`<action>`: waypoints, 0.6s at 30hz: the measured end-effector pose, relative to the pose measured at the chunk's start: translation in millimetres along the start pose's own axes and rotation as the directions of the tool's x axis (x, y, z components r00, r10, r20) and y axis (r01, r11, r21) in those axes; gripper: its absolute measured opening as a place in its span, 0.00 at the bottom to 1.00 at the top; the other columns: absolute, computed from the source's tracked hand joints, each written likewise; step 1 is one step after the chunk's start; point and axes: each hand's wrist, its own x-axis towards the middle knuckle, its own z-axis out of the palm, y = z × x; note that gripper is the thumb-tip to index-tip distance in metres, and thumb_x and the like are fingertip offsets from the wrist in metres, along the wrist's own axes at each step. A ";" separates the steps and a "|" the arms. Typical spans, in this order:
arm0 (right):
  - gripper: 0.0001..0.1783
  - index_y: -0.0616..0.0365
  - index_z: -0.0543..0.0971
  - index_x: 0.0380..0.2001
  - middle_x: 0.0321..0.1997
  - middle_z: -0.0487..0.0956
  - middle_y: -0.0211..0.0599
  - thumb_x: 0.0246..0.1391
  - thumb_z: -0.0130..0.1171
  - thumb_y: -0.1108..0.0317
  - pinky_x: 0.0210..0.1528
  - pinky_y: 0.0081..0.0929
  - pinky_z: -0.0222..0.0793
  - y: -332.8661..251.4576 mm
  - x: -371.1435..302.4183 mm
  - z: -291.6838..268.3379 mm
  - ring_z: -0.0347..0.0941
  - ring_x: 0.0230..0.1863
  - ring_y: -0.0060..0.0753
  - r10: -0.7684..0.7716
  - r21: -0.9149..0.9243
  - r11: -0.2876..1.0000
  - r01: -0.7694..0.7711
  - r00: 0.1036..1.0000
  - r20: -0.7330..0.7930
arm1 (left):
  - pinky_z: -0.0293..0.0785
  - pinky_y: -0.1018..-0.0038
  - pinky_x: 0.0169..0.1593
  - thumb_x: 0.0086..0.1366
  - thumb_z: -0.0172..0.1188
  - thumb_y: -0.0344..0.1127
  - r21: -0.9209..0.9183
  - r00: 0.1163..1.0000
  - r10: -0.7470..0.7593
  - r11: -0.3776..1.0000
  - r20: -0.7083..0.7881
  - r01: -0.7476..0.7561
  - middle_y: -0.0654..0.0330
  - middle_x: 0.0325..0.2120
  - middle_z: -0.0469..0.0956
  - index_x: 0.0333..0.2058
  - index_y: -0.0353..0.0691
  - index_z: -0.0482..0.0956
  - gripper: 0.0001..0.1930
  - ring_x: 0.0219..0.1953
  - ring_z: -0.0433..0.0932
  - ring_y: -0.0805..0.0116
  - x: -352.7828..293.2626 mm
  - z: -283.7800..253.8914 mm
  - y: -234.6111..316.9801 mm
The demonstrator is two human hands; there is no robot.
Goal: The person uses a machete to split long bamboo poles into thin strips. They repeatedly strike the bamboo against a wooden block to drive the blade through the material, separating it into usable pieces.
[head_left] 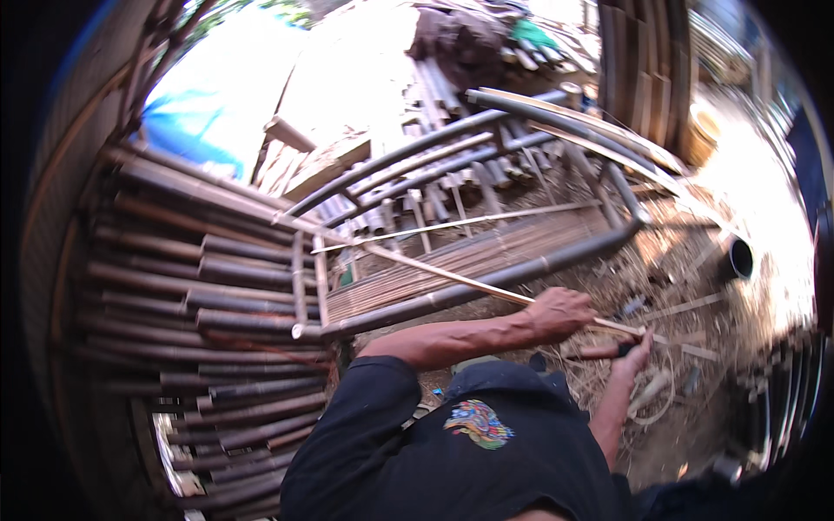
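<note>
Bamboo wkshp, stacked poles, flr shavings

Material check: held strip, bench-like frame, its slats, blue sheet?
Held strip: likely split bamboo, bare; pale, long, narrow, gently bowed.
Bench-like frame: probably bamboo poles, dark skin, slight sheen; pale cut end shows.
Slats: bamboo or wood, matte brown; too blurred to settle.
Blue sheet: perhaps plastic tarp, smooth-looking; glare leaves it open.

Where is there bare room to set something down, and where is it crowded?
The bench seat looks open at its right half, between the front rail and the thin strip behind it. The ground between the right forearm and the dark poles looks fairly bare. Crowded: around the right hand, among curled shavings and loose strips; the left side, packed with bamboo poles.
</note>
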 end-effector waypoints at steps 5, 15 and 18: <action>0.17 0.48 0.67 0.24 0.16 0.66 0.25 0.62 0.49 0.51 0.22 0.23 0.66 32.8 28.2 -61.8 0.64 0.17 0.23 0.236 0.108 0.969 -0.224 0.965 -0.117 | 0.69 0.62 0.53 0.59 0.61 0.41 -0.195 0.228 -0.208 0.978 -0.951 0.076 0.49 0.49 0.65 0.54 0.36 0.66 0.27 0.51 0.67 0.59 -100.2 -176.5 -80.8; 0.12 0.47 0.69 0.22 0.16 0.65 0.25 0.57 0.50 0.58 0.19 0.24 0.58 146.2 -42.4 -107.9 0.61 0.16 0.25 0.254 0.142 0.964 -0.225 0.937 -0.239 | 0.64 0.74 0.33 0.61 0.53 0.32 -0.769 0.045 -0.774 0.620 -0.632 -0.155 0.65 0.22 0.59 0.38 0.35 0.69 0.08 0.23 0.61 0.72 -521.5 -490.5 -549.8; 0.11 0.48 0.69 0.24 0.17 0.67 0.26 0.57 0.53 0.58 0.19 0.26 0.60 193.5 -71.3 -129.6 0.62 0.16 0.26 0.299 0.252 0.940 -0.229 0.909 -0.291 | 0.62 0.78 0.27 0.62 0.51 0.29 -0.839 0.614 -0.584 0.259 -0.531 -0.478 0.70 0.14 0.57 0.33 0.35 0.70 0.04 0.15 0.59 0.76 -486.8 -589.4 -609.0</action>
